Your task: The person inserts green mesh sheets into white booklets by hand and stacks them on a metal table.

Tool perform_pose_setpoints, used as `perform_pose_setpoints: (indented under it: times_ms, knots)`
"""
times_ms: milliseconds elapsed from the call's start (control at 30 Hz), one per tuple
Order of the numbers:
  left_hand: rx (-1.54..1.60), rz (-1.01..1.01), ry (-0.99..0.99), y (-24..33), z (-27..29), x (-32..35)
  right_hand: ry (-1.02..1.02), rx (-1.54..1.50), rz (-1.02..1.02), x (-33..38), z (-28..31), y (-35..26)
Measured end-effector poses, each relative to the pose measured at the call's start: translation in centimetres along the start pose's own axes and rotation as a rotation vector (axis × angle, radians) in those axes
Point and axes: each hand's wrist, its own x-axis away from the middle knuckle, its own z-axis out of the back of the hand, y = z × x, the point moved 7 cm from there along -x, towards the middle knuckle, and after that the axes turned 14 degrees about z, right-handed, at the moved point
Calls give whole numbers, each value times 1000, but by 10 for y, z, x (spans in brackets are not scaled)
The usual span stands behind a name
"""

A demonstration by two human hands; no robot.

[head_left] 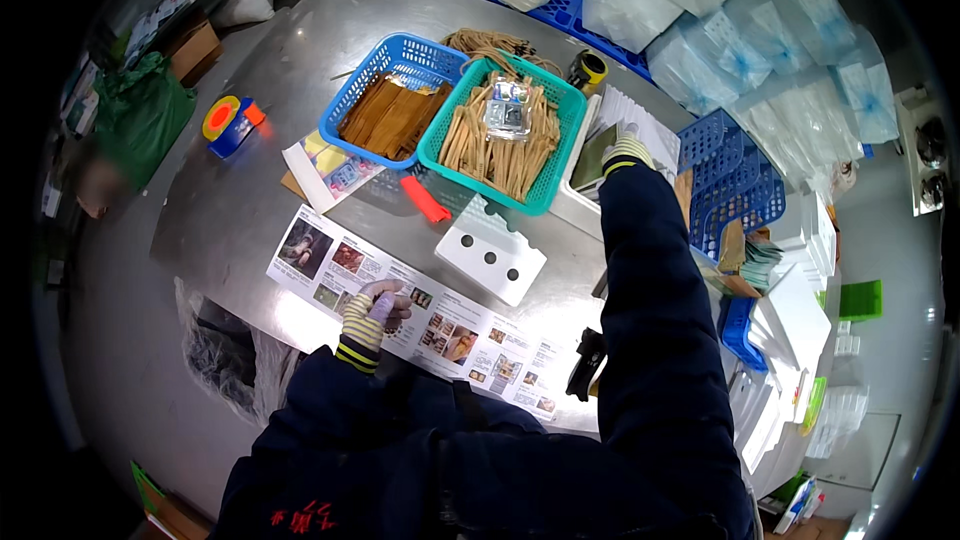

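Resting closed on a long printed paper sheet with photos (440,325) at the steel desk (240,210) edge, left hand (380,305); right hand (626,150), gloved, grips a dark flat packet (597,157) beside the teal plastic basket (548,175).

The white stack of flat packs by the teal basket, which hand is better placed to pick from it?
Right, probably: the right hand already reaches over the white stack of flat packs, while the left hand rests on the printed sheet.
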Motion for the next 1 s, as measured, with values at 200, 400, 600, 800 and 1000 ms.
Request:
perform_pose_setpoints:
  times_ms: [200,400,600,800,1000]
  knots:
    - [22,46,-10,-15,9,1,-12,-221,-157,-24,-8,-33]
    - [30,68,20,-20,20,2,-48,-456,-261,-14,-25,-54]
    - [-1,78,-31,-20,15,7,-80,-203,17,-4,-44,-56]
    - [-52,100,-76,-23,3,-2,30,34,278,59,-6,-43]
    - [-187,126,-232,-29,-49,-19,-15,-549,412,276,-78,24]
